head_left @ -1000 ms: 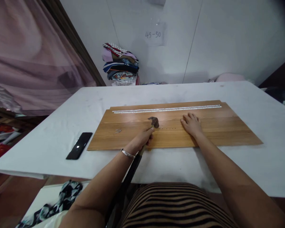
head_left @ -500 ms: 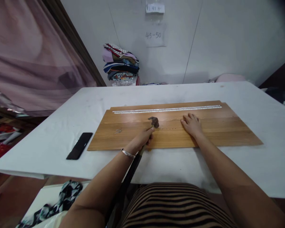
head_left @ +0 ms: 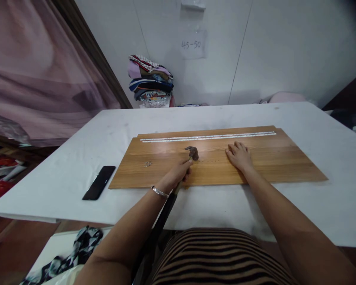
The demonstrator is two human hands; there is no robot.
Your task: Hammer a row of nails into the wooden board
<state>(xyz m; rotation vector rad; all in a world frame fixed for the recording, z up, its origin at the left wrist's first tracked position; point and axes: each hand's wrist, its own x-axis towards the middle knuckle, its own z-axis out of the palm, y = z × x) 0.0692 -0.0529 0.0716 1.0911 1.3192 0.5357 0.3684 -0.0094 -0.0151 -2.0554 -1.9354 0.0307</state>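
My left hand is closed around the neck of a claw hammer, just below its rusty head. The dark handle of the hammer runs back beneath my left forearm. The hammer head is over the wooden board, beside a short row of small dark dots; I cannot tell whether these are holes or nail heads. My right hand rests on the board to the right of that row, palm down with fingers stretched out. Several loose nails lie on the left part of the board.
Two pale measuring strips lie along the board's far side. A black phone is on the white-covered table, left of the board. Folded clothes are stacked by the wall, and a pink curtain hangs at the left.
Both hands and the hammer stay in practically the same place. The whole view has shifted very slightly.
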